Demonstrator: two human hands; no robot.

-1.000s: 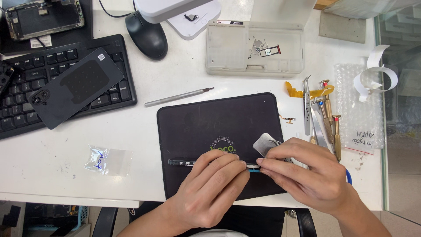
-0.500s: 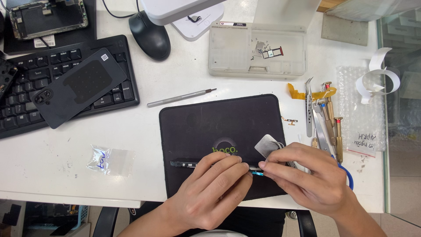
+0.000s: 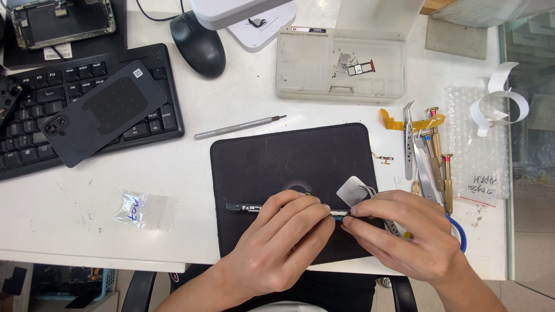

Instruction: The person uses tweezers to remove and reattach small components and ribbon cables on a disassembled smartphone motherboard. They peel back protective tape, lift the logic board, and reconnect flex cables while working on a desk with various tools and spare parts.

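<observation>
Left hand (image 3: 277,242): fingertips pin thin strip part (image 3: 245,207) flat on black mat (image 3: 272,162)
Right hand (image 3: 404,231): pinches strip's end for control

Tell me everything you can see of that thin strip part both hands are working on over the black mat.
The thin strip part is a long, narrow, dark piece with a metallic sheen, lying flat and roughly level across the lower part of the black mat. Its left end sticks out free; the rest runs under the fingers. The left hand presses on its middle, and the right hand pinches its right end, where a small bluish bit shows. Finer detail is too small to tell.
</observation>
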